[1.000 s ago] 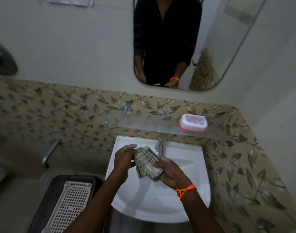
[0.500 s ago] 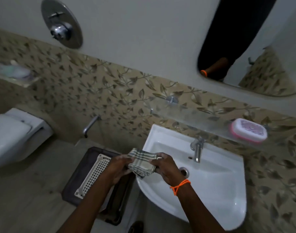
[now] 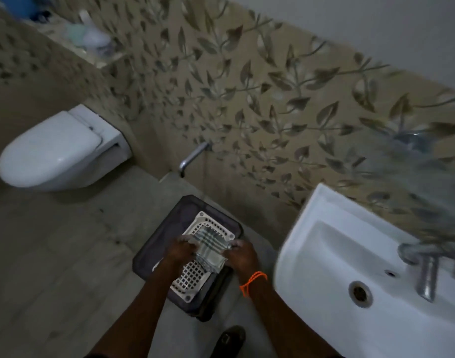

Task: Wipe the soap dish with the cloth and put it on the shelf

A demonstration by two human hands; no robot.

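Note:
A folded checked grey-and-white cloth (image 3: 210, 248) is held between both hands, low over a white perforated tray (image 3: 193, 273) that lies on a dark stool (image 3: 167, 229) on the floor. My left hand (image 3: 181, 251) grips the cloth's left side and my right hand (image 3: 240, 255), with an orange thread at the wrist, grips its right side. The pink-and-white soap dish is out of view. Only the blurred left end of the glass shelf (image 3: 412, 161) shows above the basin.
A white wash basin (image 3: 324, 254) with a chrome tap (image 3: 425, 270) is at the right. A wall-hung white toilet (image 3: 58, 148) is at the left, a chrome spout (image 3: 193, 157) on the leaf-patterned wall between them. A dark shoe (image 3: 229, 339) shows below.
The view has swung left and down. Both hands have carried the cloth from over the basin's left rim to low over the white tray. The soap dish and mirror have left the view.

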